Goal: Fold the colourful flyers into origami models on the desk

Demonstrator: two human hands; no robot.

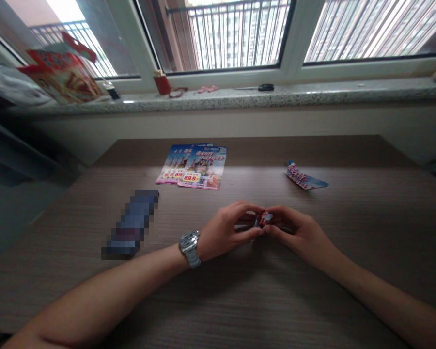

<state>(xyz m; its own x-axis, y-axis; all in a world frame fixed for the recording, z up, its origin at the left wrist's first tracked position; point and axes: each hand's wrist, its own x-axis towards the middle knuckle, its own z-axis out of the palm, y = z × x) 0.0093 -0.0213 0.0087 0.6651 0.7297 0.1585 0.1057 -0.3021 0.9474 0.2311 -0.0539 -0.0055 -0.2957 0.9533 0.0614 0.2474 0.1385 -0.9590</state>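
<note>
Between my two hands, over the table [210,300], is a small piece of folded printed paper [265,218] in red, white and blue. My left hand [227,230], with a metal watch [190,247] on its wrist, pinches it from the left. From the right, my right hand [300,230] grips it with thumb and fingers. Fingertips cover much of the paper, so its full shape is hidden. Beyond my right hand lies another folded paper piece [303,178] with a pointed blue end. Several printed flyers [203,167] overlap on the table beyond my left hand.
A pixelated dark flat object [132,225] lies left of my left hand. Behind the table, a granite windowsill [294,97] bears a red container [162,83], a black-handled tool [265,87] and a red packaging bag [67,72]. Windows with railings outside rise behind it.
</note>
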